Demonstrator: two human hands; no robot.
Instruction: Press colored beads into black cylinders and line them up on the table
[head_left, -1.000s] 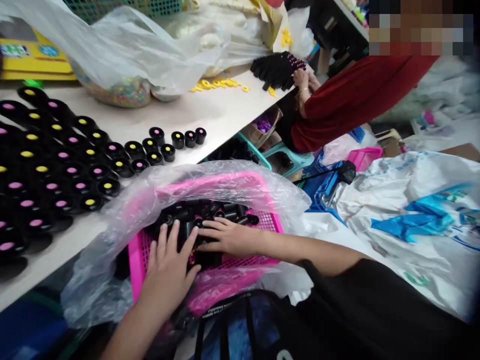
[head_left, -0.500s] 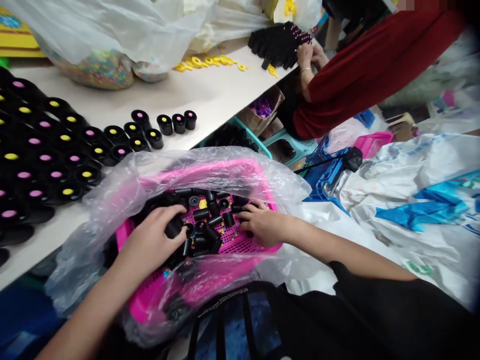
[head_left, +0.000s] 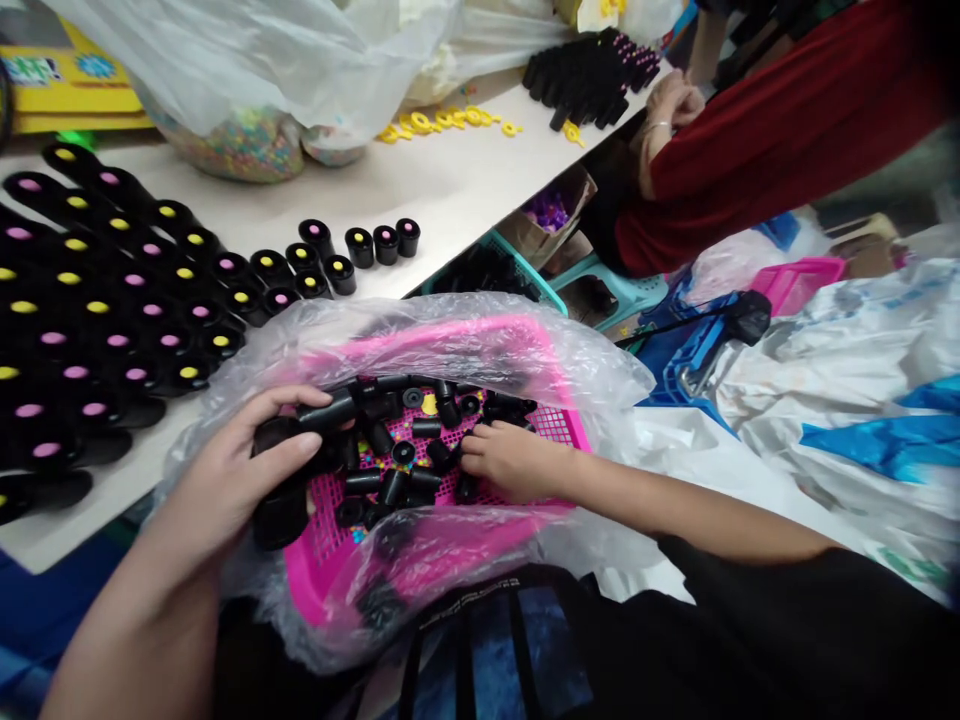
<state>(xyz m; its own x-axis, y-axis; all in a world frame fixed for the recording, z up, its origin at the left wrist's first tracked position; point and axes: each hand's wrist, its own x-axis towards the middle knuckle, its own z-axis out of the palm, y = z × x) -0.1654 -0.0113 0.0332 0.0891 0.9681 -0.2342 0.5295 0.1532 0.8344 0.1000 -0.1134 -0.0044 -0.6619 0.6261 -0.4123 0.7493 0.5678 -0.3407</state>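
My left hand (head_left: 214, 480) is closed around several black plastic cylinders (head_left: 281, 515) at the left end of a pink mesh basket (head_left: 559, 365). One held cylinder sticks out between thumb and fingers, pointing right. Inside the basket, my right hand (head_left: 521, 460) reaches down with its fingers curled together among more black cylinders (head_left: 391, 487). Its fingertips are partly hidden, so what they grip cannot be made out. Small coloured beads lie on the basket's bottom. Clear plastic sheeting (head_left: 619, 375) drapes over the basket's rim.
On the white table (head_left: 450, 185), rows of black cylinders with yellow or pink centres (head_left: 135, 280) stand at left. Behind are bags of coloured beads (head_left: 232, 145) and yellow ring pieces (head_left: 450, 118). A co-worker's hands (head_left: 675, 100) are near another black cluster (head_left: 581, 75). A teal crate (head_left: 551, 295) sits below.
My left hand has drawn left and up from the basket's pile with several black cylinders gripped. My right hand has shifted slightly within the basket, its fingers more curled. The view has swung left.
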